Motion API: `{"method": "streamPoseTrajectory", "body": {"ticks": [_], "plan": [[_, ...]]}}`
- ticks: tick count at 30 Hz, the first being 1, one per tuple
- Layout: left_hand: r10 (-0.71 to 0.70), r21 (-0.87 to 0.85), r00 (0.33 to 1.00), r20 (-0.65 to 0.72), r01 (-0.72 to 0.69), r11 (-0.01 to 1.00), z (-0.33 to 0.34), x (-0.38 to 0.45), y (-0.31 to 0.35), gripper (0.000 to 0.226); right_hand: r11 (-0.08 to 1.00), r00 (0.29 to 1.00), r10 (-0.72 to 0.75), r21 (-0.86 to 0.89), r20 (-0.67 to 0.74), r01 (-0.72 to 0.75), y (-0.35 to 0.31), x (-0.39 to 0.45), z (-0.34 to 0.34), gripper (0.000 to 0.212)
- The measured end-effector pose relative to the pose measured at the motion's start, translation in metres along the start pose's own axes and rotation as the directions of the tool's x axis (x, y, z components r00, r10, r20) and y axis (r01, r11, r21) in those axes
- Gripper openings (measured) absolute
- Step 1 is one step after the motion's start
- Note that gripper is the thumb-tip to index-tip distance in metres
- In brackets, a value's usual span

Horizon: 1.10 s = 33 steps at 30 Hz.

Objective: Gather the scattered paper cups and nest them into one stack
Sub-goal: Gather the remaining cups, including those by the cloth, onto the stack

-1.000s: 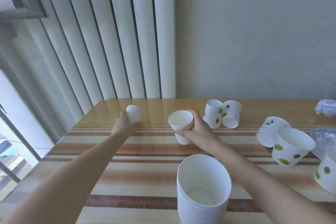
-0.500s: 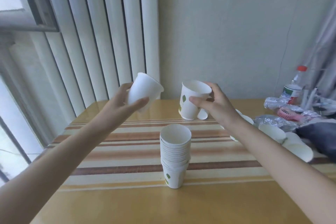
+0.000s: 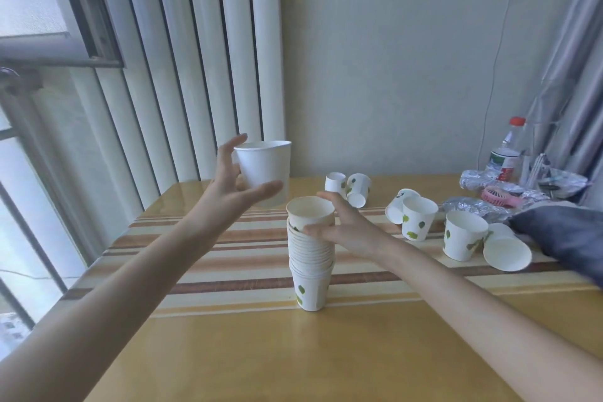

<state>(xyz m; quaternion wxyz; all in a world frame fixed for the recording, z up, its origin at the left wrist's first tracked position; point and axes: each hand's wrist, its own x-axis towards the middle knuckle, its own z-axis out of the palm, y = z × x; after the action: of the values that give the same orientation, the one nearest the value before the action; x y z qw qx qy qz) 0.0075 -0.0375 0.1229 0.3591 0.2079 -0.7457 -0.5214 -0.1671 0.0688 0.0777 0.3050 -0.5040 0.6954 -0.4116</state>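
Stack of cups [image 3: 311, 258] stands upright near the middle of the table [image 3: 261, 352]. Right hand [image 3: 349, 228] against its top cup, from the right. Left hand [image 3: 233, 192] holds a single cup [image 3: 265, 170] above the table, left of and behind the stack. Loose cups [image 3: 463, 238] lie to the right (some tipped over); two more [image 3: 347, 188] behind the stack.

Matt paper cups [image 3: 311, 251] on a glossy wood-look table [image 3: 293, 352].

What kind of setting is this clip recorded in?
Probably a lived-in home room: a striped wooden table by a window with white vertical blinds, plus a red-capped plastic bottle and small pink fan.
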Motion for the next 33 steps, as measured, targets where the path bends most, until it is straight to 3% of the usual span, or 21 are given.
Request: {"method": "streamPoseTrajectory", "body": {"ticks": [3, 10, 16, 20, 22, 25, 27, 31, 33], "plan": [[0.007, -0.035, 0.999, 0.039, -0.005, 0.999, 0.014, 0.004, -0.002, 0.084, 0.999, 0.996, 0.031, 0.024, 0.089, -0.033, 0.005, -0.007, -0.002, 0.078], [-0.068, -0.027, 0.988, 0.141, 0.072, 0.997, 0.045, 0.007, -0.029, 0.078, 0.992, 0.997, 0.078, 0.097, 0.021, -0.079, 0.028, -0.016, -0.018, 0.098], [-0.108, 0.174, 0.982, 0.157, 0.080, 0.981, 0.049, -0.005, -0.047, 0.071, 0.994, 0.997, 0.070, 0.087, -0.037, -0.067, 0.043, -0.026, -0.029, 0.088], [-0.133, 0.290, 0.974, 0.183, 0.076, 0.954, 0.048, -0.007, -0.051, 0.051, 0.995, 0.996, 0.070, 0.074, -0.049, -0.067, 0.049, -0.025, -0.033, 0.078], [-0.100, 0.278, 0.976, 0.193, 0.043, 0.960, 0.043, -0.001, -0.050, 0.047, 0.993, 0.995, 0.085, 0.080, -0.049, -0.081, 0.054, -0.020, -0.037, 0.077], [-0.009, 0.190, 0.996, 0.084, -0.007, 0.982, 0.033, 0.025, -0.047, 0.040, 0.991, 0.990, 0.114, 0.081, -0.079, -0.107, 0.062, -0.001, -0.046, 0.078], [-0.036, 0.229, 0.997, 0.061, 0.021, 0.973, 0.028, 0.053, -0.055, 0.033, 0.988, 0.979, 0.154, 0.011, -0.137, -0.154, 0.068, 0.019, -0.057, 0.067], [-0.186, 0.493, 0.966, 0.181, 0.075, 0.867, 0.032, 0.116, -0.102, 0.032, 0.915, 0.949, 0.183, -0.308, -0.257, -0.260, 0.084, 0.069, -0.084, 0.030], [-0.252, 0.555, 0.945, 0.207, 0.099, 0.826, 0.043, 0.143, -0.127, 0.037, 0.879, 0.927, 0.188, -0.365, -0.323, -0.306, 0.093, 0.098, -0.097, 0.025]]}}
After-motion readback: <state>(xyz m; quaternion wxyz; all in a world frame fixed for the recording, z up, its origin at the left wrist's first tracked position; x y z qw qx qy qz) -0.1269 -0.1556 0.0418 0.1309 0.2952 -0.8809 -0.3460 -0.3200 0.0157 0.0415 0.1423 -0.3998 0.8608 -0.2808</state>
